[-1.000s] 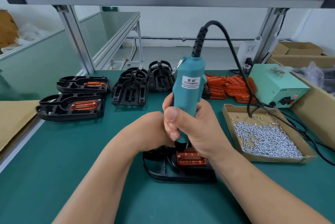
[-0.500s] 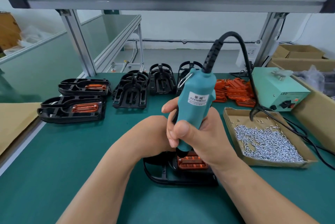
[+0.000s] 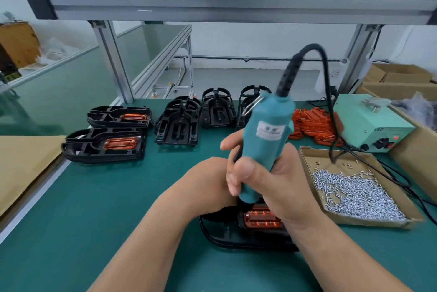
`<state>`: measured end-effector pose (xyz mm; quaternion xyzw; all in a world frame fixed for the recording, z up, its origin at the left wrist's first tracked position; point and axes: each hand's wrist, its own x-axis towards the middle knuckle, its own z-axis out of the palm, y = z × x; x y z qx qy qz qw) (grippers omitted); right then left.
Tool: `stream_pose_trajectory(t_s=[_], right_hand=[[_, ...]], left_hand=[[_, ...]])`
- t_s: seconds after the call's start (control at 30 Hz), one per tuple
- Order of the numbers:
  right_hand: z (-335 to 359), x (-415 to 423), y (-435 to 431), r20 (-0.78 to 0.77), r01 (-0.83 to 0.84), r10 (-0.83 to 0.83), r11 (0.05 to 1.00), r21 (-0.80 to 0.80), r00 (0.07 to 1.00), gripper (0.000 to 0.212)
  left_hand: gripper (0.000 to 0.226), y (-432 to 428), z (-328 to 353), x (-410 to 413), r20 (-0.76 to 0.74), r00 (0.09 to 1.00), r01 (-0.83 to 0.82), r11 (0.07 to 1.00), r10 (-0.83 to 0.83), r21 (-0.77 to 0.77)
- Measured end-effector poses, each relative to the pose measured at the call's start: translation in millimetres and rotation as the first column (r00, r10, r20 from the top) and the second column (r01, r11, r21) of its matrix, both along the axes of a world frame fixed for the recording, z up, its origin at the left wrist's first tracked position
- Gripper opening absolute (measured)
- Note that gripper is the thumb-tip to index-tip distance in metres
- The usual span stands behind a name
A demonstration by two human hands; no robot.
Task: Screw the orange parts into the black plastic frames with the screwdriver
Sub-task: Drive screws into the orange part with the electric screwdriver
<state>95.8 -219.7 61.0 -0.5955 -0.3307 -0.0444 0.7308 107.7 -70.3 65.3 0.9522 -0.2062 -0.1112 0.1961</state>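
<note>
Gripped in the curled right hand (image 3: 267, 187), the teal electric screwdriver (image 3: 264, 145) leans upper-right, tip at the ribbed orange part (image 3: 262, 219)'s left end; the left hand (image 3: 208, 183)'s fingers are hidden.

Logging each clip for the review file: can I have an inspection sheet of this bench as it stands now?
Surface: green mat covering the bench.
Job's things: teal screwdriver tip-down over the orange part seated in the near black frame; fitted frames at left; unfitted frames at the back; loose orange parts beside them; cardboard tray of screws at right.
Clutter: brown sheet at the left edge.
Grips: right hand wraps the screwdriver; left hand at the tool's tip, fingers hidden.
Cables: black cord runs from the screwdriver over the tray toward the green power box.
Surroundings: aluminium shelf overhead; cardboard boxes at right.
</note>
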Motion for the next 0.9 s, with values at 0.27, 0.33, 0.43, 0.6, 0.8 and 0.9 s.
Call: stream_pose_trajectory(t_s=[0.27,0.33,0.43,0.6,0.8,0.9], right_hand=[[3,23,-34,-0.187,0.054,0.028,0.905,0.421,0.982,0.052],[-1,30,-49,-0.246,0.128,-0.011,0.875,0.466,0.969,0.053],[-8,39,-65,-0.324,0.229,-0.061,0.829,0.51,0.944,0.052],[-19,45,-78,-0.408,0.347,-0.116,0.758,0.553,0.905,0.037],[-20,45,-76,-0.42,0.354,-0.12,0.765,0.538,0.899,0.039],[-20,45,-76,-0.413,0.346,-0.118,0.77,0.536,0.903,0.04]], left_hand=[[0.026,2,-10,9,0.04,0.999,-0.033,0.997,0.031,0.067],[0.028,7,-10,12,0.043,0.999,-0.037,0.997,0.034,0.075],[0.025,24,-7,17,0.036,0.996,-0.088,0.989,0.084,0.12],[0.018,57,3,20,0.001,0.973,-0.227,0.952,0.231,0.205],[0.048,82,4,18,0.054,0.922,-0.387,0.902,0.384,0.19],[0.039,70,1,18,0.109,0.917,-0.386,0.922,0.382,0.011]])
